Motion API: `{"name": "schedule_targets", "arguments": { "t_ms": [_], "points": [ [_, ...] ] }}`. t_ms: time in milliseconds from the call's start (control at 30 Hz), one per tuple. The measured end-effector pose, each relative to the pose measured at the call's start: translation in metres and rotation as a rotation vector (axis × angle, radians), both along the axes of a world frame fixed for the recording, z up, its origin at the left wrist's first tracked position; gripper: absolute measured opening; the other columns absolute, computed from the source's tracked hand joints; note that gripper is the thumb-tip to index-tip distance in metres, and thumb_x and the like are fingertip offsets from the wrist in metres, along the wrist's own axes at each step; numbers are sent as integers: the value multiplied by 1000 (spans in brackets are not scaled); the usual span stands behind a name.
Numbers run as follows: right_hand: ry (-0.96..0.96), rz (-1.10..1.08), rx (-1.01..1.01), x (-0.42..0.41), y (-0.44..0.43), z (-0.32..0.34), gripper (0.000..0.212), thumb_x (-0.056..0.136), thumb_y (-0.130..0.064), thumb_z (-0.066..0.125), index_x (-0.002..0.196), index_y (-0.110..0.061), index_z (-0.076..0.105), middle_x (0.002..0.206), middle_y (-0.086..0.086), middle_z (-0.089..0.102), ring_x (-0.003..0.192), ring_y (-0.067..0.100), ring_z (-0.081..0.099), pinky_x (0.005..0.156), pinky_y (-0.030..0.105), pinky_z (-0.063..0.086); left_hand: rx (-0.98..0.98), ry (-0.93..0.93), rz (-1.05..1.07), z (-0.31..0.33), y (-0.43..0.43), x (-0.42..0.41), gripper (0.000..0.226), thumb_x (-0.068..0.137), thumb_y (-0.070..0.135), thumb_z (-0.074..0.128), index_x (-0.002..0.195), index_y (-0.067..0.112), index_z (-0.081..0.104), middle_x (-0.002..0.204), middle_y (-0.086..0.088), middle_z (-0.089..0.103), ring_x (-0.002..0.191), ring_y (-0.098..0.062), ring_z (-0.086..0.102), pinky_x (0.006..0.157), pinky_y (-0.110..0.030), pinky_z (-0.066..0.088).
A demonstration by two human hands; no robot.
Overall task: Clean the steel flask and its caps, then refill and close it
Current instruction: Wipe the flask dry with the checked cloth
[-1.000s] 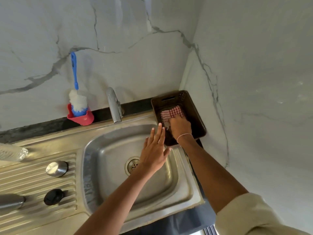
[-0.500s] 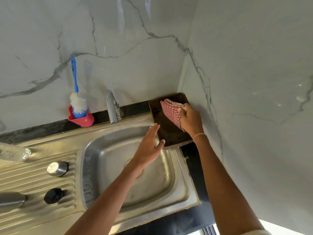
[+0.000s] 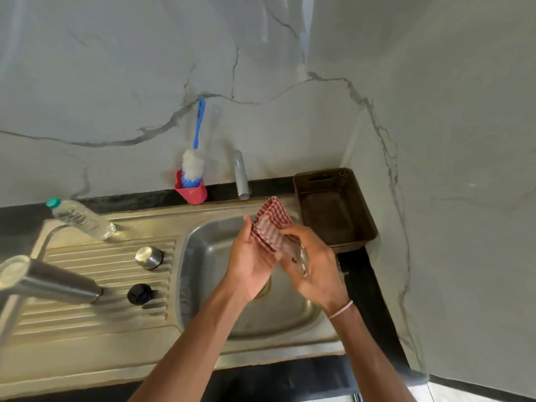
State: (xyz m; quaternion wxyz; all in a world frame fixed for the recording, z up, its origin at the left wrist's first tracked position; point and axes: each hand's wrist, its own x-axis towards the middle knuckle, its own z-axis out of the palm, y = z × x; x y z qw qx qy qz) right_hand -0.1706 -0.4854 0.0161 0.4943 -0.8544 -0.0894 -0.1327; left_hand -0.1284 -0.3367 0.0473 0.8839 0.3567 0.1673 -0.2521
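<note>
Over the sink basin [image 3: 203, 256] both hands hold a folded red-and-white checked cloth [image 3: 271, 224]. My left hand [image 3: 251, 262] cups it from the left, and my right hand [image 3: 313, 262] grips its lower right side. The steel flask [image 3: 49, 281] lies on its side on the ribbed drainboard at the left, its open mouth toward the left edge. Beside it stand a steel cap [image 3: 148, 257] and a black inner cap [image 3: 139, 293], both untouched.
A brown plastic tray [image 3: 368, 224] sits in the right corner by the wall. The tap [image 3: 241, 178] rises behind the basin. A blue-handled bottle brush [image 3: 193, 166] stands in a red holder [image 3: 193, 194]. A clear water bottle [image 3: 81, 219] lies at the back left.
My right hand lifted the checked cloth out of the brown tray and carried it left over the basin. My left hand came up and took hold of it too.
</note>
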Motion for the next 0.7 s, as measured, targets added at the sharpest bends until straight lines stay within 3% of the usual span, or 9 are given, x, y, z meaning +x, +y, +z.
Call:
{"name": "schedule_targets", "arguments": {
  "t_ms": [100, 167, 267, 333, 433, 533, 600, 700],
  "points": [
    [124, -3, 5, -2, 37, 8, 79, 86, -71, 62, 150, -29, 43, 148, -9, 49, 132, 9, 51, 106, 29, 47, -6, 23, 44, 4, 27, -21, 60, 107, 51, 40, 138, 4, 62, 127, -18, 70, 110, -27, 70, 103, -42, 50],
    [198, -7, -2, -3, 61, 6, 91, 82, -81, 56, 155, -30, 36, 151, -8, 48, 135, 12, 46, 111, 32, 43, 2, 13, 51, 7, 43, -33, 57, 107, 48, 41, 138, 5, 62, 129, -17, 70, 112, -25, 71, 101, -39, 54],
    [237, 54, 16, -7, 98, 1, 88, 86, -75, 58, 157, -28, 36, 148, -8, 53, 135, 13, 46, 111, 38, 44, 90, -33, 89, 8, 70, -50, 53, 108, 44, 41, 135, 5, 64, 128, -16, 71, 115, -24, 70, 96, -35, 57],
    [262, 88, 76, -11, 119, 0, 84, 88, -73, 58, 157, -30, 35, 143, -7, 58, 130, 9, 54, 106, 34, 49, 126, -68, 130, 9, 88, -58, 52, 108, 42, 42, 139, 5, 62, 136, -18, 66, 126, -27, 64, 104, -37, 52],
    [329, 150, 209, -14, 146, 8, 73, 93, -59, 62, 156, -31, 40, 131, -11, 68, 113, -5, 64, 95, 20, 54, 184, -128, 196, 5, 121, -65, 51, 110, 38, 40, 147, 6, 54, 147, -19, 58, 137, -29, 55, 116, -40, 43],
    [422, 161, 239, -13, 165, 16, 57, 97, -51, 59, 150, -32, 49, 119, -15, 70, 99, -20, 61, 79, 4, 49, 274, -116, 252, 11, 148, -69, 51, 107, 38, 46, 143, 4, 57, 137, -19, 66, 126, -27, 62, 101, -35, 56],
    [499, 157, 313, -8, 175, 17, 39, 101, -44, 55, 138, -31, 58, 112, -12, 72, 95, -12, 65, 74, 6, 50, 383, -66, 295, 20, 164, -68, 51, 104, 43, 49, 134, 4, 63, 121, -16, 73, 112, -25, 69, 89, -34, 59],
    [668, 93, 592, 2, 184, 19, 22, 104, -28, 56, 122, -23, 68, 111, 1, 76, 98, 14, 74, 75, 20, 59, 535, 76, 343, 24, 190, -58, 49, 106, 50, 45, 122, 10, 68, 113, -11, 77, 109, -26, 72, 89, -41, 58]
  ]
}}
